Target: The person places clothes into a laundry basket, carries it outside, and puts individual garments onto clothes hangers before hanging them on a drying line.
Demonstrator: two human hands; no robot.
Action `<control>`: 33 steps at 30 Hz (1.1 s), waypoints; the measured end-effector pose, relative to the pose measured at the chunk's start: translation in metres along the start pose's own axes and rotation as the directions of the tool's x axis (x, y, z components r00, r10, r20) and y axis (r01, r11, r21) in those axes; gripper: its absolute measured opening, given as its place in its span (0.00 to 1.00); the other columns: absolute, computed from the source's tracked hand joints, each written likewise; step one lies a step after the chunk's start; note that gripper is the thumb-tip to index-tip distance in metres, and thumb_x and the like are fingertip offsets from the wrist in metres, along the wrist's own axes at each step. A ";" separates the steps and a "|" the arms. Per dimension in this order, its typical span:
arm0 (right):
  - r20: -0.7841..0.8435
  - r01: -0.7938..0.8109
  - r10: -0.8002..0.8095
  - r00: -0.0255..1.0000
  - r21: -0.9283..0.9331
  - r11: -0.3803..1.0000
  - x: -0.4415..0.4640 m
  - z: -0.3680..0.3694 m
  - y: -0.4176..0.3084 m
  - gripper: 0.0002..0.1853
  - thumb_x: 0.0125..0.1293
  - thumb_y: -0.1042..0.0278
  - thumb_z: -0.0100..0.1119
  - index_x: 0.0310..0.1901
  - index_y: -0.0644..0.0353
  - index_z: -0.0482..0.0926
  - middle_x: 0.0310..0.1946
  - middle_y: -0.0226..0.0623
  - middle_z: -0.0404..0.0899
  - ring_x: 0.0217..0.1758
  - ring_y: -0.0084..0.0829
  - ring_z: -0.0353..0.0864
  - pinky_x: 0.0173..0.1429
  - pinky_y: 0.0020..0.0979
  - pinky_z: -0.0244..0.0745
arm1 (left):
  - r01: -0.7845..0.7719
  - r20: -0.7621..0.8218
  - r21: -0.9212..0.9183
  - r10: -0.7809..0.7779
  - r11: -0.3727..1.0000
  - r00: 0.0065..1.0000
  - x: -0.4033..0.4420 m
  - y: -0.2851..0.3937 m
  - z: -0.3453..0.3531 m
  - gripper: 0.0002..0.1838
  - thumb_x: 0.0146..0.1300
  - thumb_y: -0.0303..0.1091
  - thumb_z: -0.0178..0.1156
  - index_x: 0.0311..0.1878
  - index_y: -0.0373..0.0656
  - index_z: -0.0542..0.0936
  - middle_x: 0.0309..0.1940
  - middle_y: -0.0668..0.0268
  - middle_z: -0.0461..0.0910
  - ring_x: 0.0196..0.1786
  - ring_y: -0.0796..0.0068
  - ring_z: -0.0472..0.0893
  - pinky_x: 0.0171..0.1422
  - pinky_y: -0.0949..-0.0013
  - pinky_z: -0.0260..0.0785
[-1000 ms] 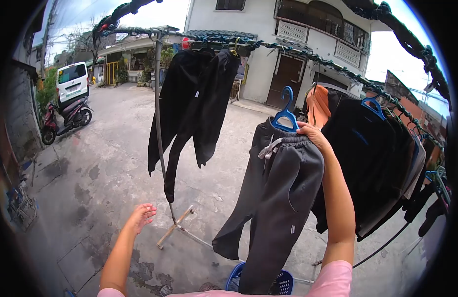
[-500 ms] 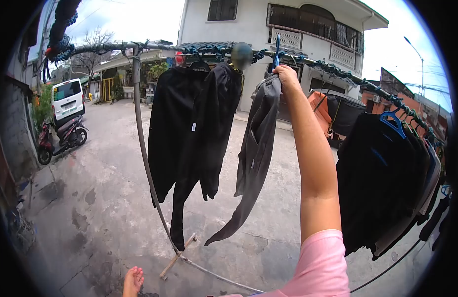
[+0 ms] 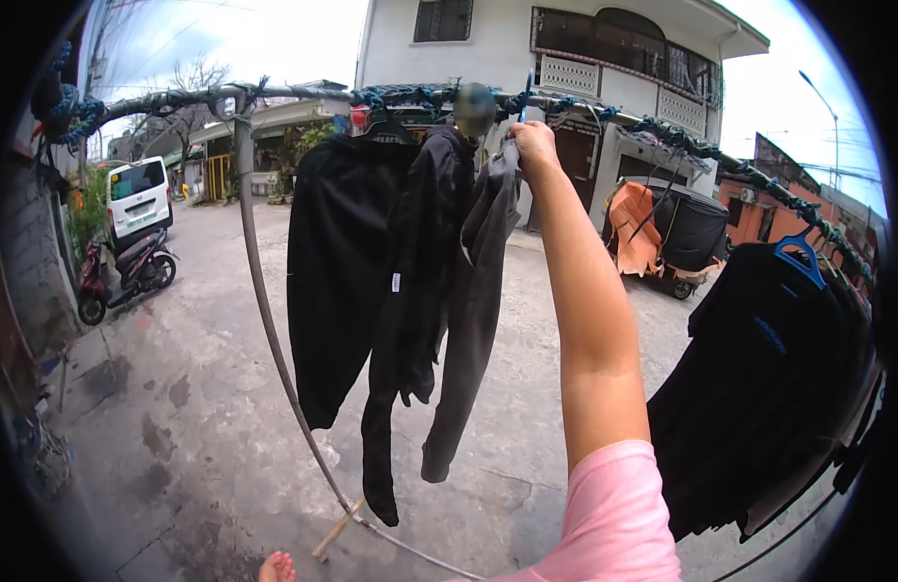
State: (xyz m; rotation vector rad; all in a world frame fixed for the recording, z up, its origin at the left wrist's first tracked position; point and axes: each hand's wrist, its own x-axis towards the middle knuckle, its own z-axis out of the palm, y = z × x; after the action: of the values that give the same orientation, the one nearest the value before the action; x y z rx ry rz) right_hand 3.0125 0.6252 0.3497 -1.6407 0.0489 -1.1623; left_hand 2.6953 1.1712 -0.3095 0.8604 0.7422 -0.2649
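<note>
My right hand (image 3: 536, 147), raised on a stretched arm, is closed around the neck of a blue clothes hanger (image 3: 524, 109) at the rail. Grey trousers (image 3: 476, 281) hang down below this hand, their top bunched under the hanger. Directly to their left is a dark long garment (image 3: 432, 184) with a small white tag, overlapping the grey cloth. Farther left, black trousers (image 3: 337, 262) hang from a dark hanger. Low at the bottom edge, my left hand (image 3: 277, 567) is only partly in view, its fingers loosely extended and holding nothing.
A metal rail (image 3: 313, 94) wrapped in teal rope runs across, with a curved post (image 3: 260, 262) at left. Several dark clothes (image 3: 759, 388) hang at right, a blue hanger (image 3: 801, 257) in front. A van (image 3: 139, 199), motorbike (image 3: 129, 274) and covered tricycle (image 3: 677, 228) stand beyond.
My right hand has moved left along the rail with the hanger and grey trousers, which now touch or overlap the dark garment. My left hand has sunk lower in view.
</note>
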 end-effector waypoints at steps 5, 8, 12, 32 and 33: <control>-0.015 0.007 -0.007 1.000 -0.011 1.000 -0.029 -0.008 -0.008 0.25 0.43 0.64 0.56 0.47 0.60 0.76 0.43 0.46 0.78 0.49 0.42 0.76 0.54 0.34 0.67 | 0.033 0.016 0.067 -0.034 0.997 0.999 0.033 -0.015 -0.006 0.09 0.54 0.38 0.60 0.39 0.51 0.78 0.34 0.74 0.80 0.40 0.75 0.77 0.41 0.70 0.67; -0.022 0.039 -0.038 0.999 0.054 0.998 -0.023 -0.010 -0.002 0.24 0.43 0.64 0.57 0.46 0.60 0.77 0.42 0.45 0.79 0.48 0.40 0.77 0.53 0.34 0.67 | 0.092 0.160 -0.001 -0.090 0.996 0.983 0.055 -0.026 -0.016 0.10 0.53 0.38 0.61 0.39 0.52 0.78 0.34 0.73 0.80 0.36 0.75 0.77 0.38 0.72 0.67; 0.025 -0.006 0.007 1.000 -0.029 1.000 -0.009 -0.006 -0.010 0.23 0.41 0.64 0.58 0.44 0.57 0.78 0.41 0.42 0.80 0.46 0.39 0.78 0.52 0.33 0.68 | 0.162 0.271 0.100 -0.184 0.982 0.945 0.048 -0.039 -0.007 0.11 0.53 0.39 0.61 0.40 0.51 0.77 0.34 0.71 0.79 0.32 0.76 0.77 0.34 0.75 0.67; -0.165 0.688 -0.749 0.642 -0.307 0.657 -0.168 -0.074 -0.030 0.09 0.60 0.74 0.47 0.41 0.59 0.74 0.45 0.39 0.70 0.49 0.38 0.70 0.51 0.34 0.67 | 0.299 0.038 0.332 -0.330 0.894 0.943 -0.008 -0.114 -0.009 0.13 0.55 0.33 0.55 0.44 0.50 0.70 0.38 0.68 0.77 0.39 0.73 0.76 0.40 0.65 0.67; -0.133 0.670 -0.710 0.691 -0.250 0.699 -0.208 -0.084 -0.019 0.09 0.59 0.77 0.47 0.41 0.60 0.74 0.45 0.38 0.70 0.49 0.35 0.70 0.48 0.31 0.68 | 0.305 -0.052 0.356 -0.307 0.883 0.950 -0.036 -0.097 0.012 0.12 0.57 0.33 0.53 0.46 0.51 0.70 0.40 0.68 0.78 0.41 0.73 0.76 0.42 0.66 0.67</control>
State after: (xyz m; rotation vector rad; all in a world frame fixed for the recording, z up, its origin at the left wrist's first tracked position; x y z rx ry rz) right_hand 2.8361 0.6870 0.2247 -1.7323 -0.3760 -1.9768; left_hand 2.6271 1.0972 -0.3367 1.0870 0.8385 -0.7041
